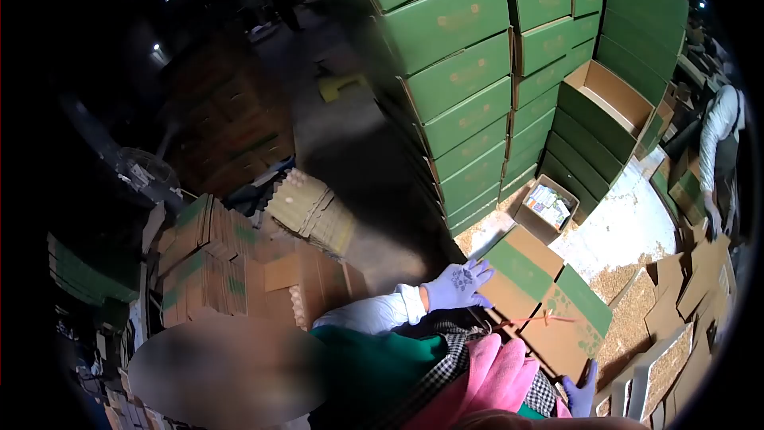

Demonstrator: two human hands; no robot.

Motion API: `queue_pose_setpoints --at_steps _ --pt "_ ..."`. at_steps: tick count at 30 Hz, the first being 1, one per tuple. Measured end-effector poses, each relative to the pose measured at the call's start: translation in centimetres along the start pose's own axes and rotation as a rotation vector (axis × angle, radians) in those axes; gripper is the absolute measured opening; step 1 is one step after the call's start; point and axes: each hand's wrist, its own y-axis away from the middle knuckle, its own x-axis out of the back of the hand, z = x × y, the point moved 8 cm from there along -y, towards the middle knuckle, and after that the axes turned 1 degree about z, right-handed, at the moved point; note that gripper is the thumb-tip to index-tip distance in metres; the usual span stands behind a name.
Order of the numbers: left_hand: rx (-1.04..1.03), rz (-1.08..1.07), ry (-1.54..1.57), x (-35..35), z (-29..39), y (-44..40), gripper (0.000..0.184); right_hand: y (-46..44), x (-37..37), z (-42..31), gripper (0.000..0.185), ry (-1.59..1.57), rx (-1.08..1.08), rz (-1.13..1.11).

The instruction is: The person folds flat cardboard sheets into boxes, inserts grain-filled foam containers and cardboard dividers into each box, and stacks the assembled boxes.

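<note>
The left hand, in a pale purple glove with a dark print, has its grip loose and wide, fingers fanned out at the left edge of a brown-and-green carton; whether it presses on the board cannot be told. The right hand, similarly gloved, is at the carton's near right corner, thumb and finger apart; the rest is hidden, so how firm its grip is cannot be told. The carton lies between the two hands, close against the checked apron, its flap edges meeting in a seam, with a reddish string across the top. Beyond its far edge sits a small box of packets, before a tall stack of green cartons. Room is tight on the right, where cardboard pieces lean near the carton's edge; farther out, a co-worker bends down. Past the far right edge is a pale patch of ground strewn with flakes. Leftward, a strip of floor runs open between the green stack and egg trays, with bundled flat cartons nearer.
</note>
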Motion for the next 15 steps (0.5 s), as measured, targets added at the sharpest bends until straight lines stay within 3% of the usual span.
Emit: queue_pose_setpoints --at_steps 2,4,5,6,7,9,11,12,13,14,15 --pt "0.024 0.094 -0.001 4.8 1.4 -1.4 0.076 1.0 2.6 -2.0 0.074 0.008 0.074 0.169" --pt "0.037 0.251 0.122 8.5 1.8 -3.2 0.065 -0.5 3.8 -8.2 0.064 -0.032 0.047 0.392" --pt "0.103 0.21 0.13 9.9 1.8 -4.6 0.06 -1.0 4.1 -11.7 0.06 0.02 0.127 0.435" --pt "0.026 0.249 0.193 11.3 1.6 -5.7 0.056 -0.7 3.2 -18.1 0.059 0.145 0.17 0.43" --pt "-0.216 0.469 0.28 15.3 3.1 -6.3 0.051 -0.8 2.5 -22.5 0.057 0.161 0.263 0.385" --pt "-0.182 0.057 0.489 19.2 6.1 -8.2 0.044 -2.4 2.1 -25.7 0.053 0.049 0.274 0.187" --pt "0.017 -0.619 0.769 17.2 8.6 -9.5 0.038 -6.2 3.7 -22.9 0.042 -0.15 0.01 0.154" --pt "0.003 -0.543 0.757 15.5 8.1 -11.9 0.037 -9.8 4.8 -19.8 0.039 -0.203 0.017 0.169" --pt "-0.212 -0.258 0.513 13.9 7.0 -14.1 0.037 -13.9 5.3 -16.5 0.036 -0.261 0.056 0.179" --pt "-0.33 0.073 0.211 12.4 5.7 -15.7 0.047 -18.3 5.2 -12.8 0.034 -0.328 0.12 0.184" --pt "-0.471 0.446 0.267 11.6 7.7 -15.4 0.061 -22.1 5.7 -8.7 0.032 -0.352 0.214 0.237"
